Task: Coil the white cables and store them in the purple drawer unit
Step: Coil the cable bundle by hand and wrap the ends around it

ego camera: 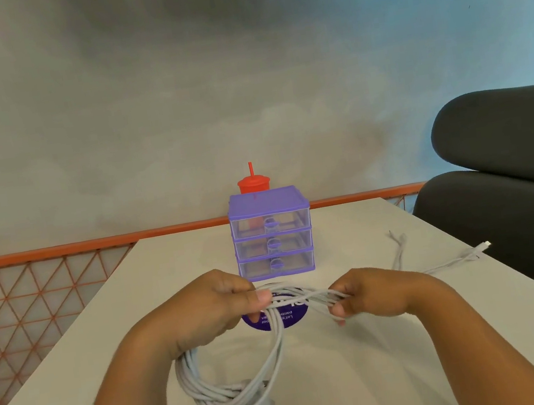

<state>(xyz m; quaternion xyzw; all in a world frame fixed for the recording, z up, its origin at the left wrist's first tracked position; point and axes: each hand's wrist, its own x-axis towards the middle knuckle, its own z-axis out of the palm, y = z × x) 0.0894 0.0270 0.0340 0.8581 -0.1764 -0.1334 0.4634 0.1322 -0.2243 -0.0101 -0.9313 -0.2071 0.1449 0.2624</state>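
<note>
A bundle of white cables (224, 392) hangs in a loose coil above the table, several loops dangling from my left hand (212, 309), which grips the top of the coil. My right hand (362, 295) pinches the strands a short way to the right. From there the loose cable ends (457, 258) trail across the table to the right, with connectors at the tips. The purple drawer unit (272, 232) stands just beyond my hands, with three clear drawers, all pushed in.
A red cup with a straw (253, 183) stands behind the drawer unit. A purple round sticker (276, 317) lies on the white table (422, 370) under the cables. An orange mesh railing (30, 296) runs along the left and back. Dark cushions (504, 173) sit at right.
</note>
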